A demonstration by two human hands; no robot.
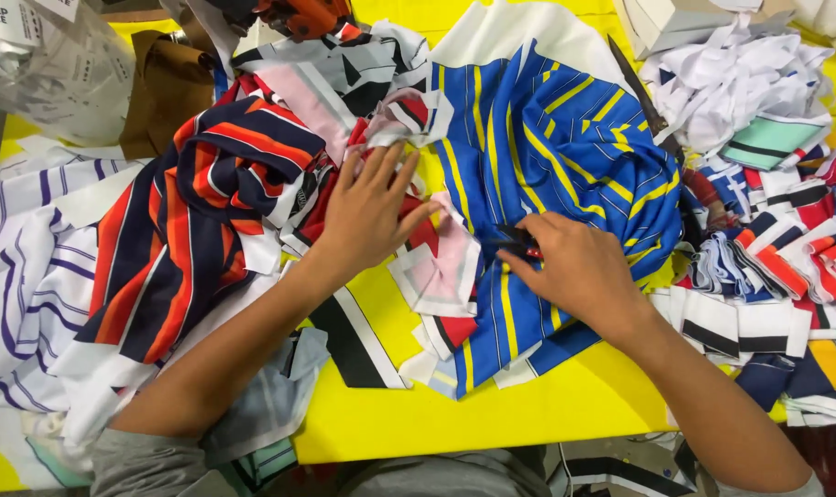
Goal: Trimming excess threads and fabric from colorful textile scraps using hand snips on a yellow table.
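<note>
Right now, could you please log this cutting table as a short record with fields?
Surface: yellow table
Left hand: left hand lies flat, fingers spread, on a pile of red, white and pink striped fabric pieces
Right hand: right hand grips a small dark tool with red, pressed on the blue fabric with yellow stripes
Left side: navy and orange striped fabric
Right side: stacked striped collar strips

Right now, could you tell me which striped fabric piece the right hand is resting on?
The right hand rests on the blue fabric with yellow stripes, not the navy-and-orange one.
</note>
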